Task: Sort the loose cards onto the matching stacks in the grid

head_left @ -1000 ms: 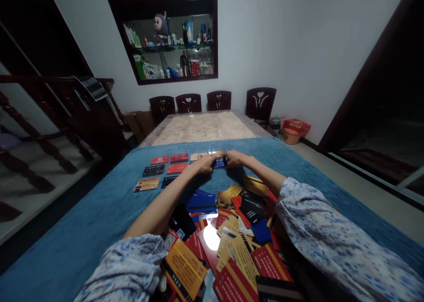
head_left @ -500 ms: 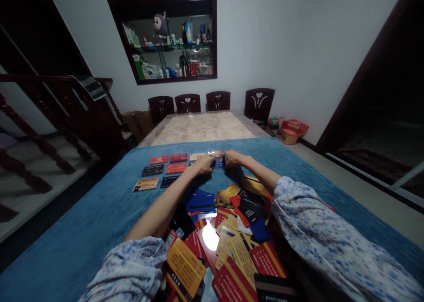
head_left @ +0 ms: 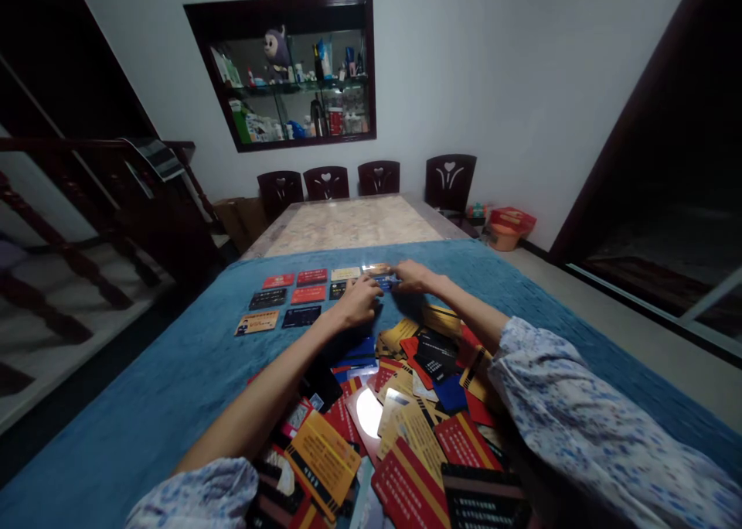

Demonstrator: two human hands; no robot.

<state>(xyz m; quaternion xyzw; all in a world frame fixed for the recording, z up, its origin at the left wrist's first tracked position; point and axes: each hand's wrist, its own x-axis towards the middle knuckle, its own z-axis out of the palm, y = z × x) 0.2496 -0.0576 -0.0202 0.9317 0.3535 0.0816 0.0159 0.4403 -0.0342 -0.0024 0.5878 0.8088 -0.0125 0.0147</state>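
Note:
A blue card (head_left: 385,282) lies at the right end of the second row of cards, just below a gold card (head_left: 376,269). At its right edge my right hand (head_left: 413,277) has its fingers drawn together on the card. My left hand (head_left: 359,301) hovers lower left of the blue card, fingers bent and slightly apart, with nothing visible in them. It partly covers a black card (head_left: 337,290). Left of it are a red card (head_left: 309,295) and a dark blue card (head_left: 301,316). Under my forearms spreads a heap of mixed cards (head_left: 414,436).
A blue cloth (head_left: 191,359) covers the near part of the table; the marble top (head_left: 359,220) shows beyond. Several dark chairs (head_left: 379,178) stand at the far side. A wooden railing (head_left: 75,266) is on the left, an orange bucket (head_left: 503,237) on the right.
My left hand has come away from the blue card, back toward me, uncovering more of the neighbouring cards. My right hand stays at the card's right edge. The view has shifted slightly.

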